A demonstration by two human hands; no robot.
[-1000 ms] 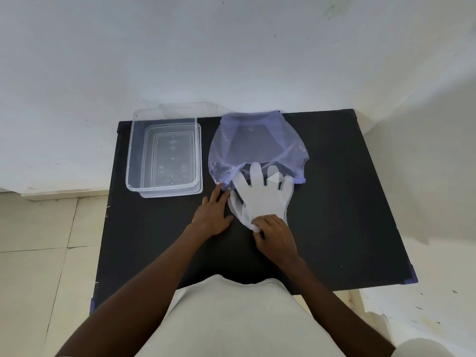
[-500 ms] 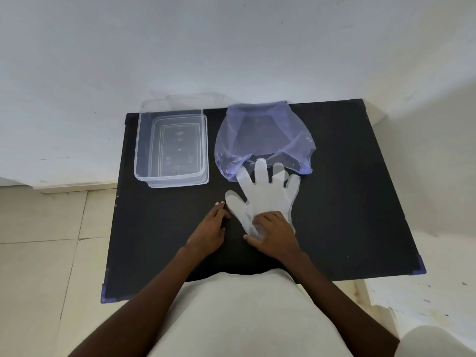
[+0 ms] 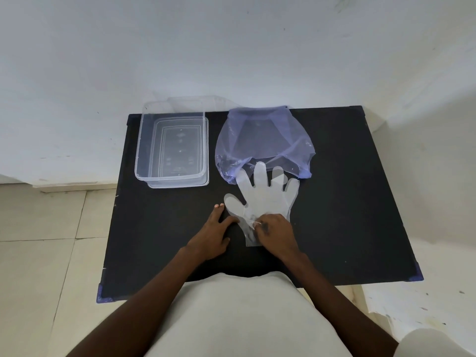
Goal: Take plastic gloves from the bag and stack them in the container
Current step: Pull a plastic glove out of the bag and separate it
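Observation:
A clear plastic glove [image 3: 265,197] lies flat on the black table [image 3: 347,202], its fingertips overlapping the mouth of a thin bluish plastic bag [image 3: 262,143] behind it. My right hand [image 3: 277,231] pinches the glove's cuff end with curled fingers. My left hand [image 3: 215,231] rests flat on the table just left of the glove's thumb, fingers spread, holding nothing. A clear rectangular container [image 3: 144,150] stands at the table's back left with nothing visible inside.
A transparent lid [image 3: 190,100] leans behind the container against the white wall. The table's near corners carry blue protectors [image 3: 100,295]. Tiled floor lies to the left, and my light-clothed lap sits at the table's front edge.
The glove has slid toward me, further out of the bag's mouth, pulled by my right hand. My left hand has drawn back from the bag's edge to the table beside the glove.

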